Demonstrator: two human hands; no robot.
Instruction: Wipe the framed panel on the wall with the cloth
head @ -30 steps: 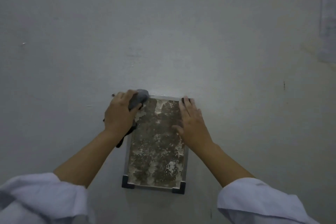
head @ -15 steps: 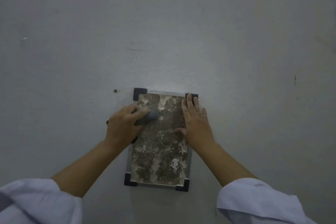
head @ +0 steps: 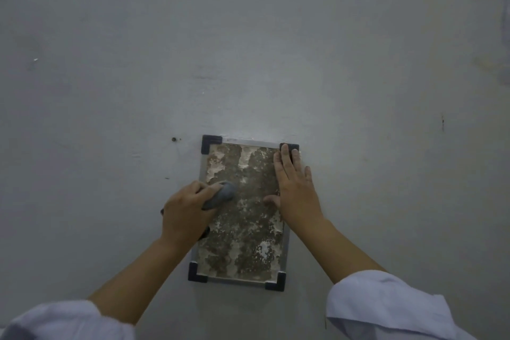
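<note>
Under the left hand (head: 184, 214) sits the cloth (head: 220, 195), a grey wad clamped between curled fingers and thumb and pressed against the framed panel (head: 242, 229) on its left half, roughly a third of the way down from the top edge; a dark tail of fabric pokes out below the palm. Rightward from that hand, across the mottled brown and white face, the right hand (head: 296, 190) lies flat and spread, fingers together and pointing up along the right rail, fingertips on the top right corner cap, thumb out onto the panel; it grips nothing and seems to steady the frame against the wall (head: 248, 50). Beyond both hands the panel runs tall, its long axis vertical; most of the unwiped-looking surface lies below the cloth, toward the 2 lower corner caps, with a smaller patch above. My judgement: the left hand is the working one, and its next stroke likely follows that long axis downward, staying clear of the right thumb.
</note>
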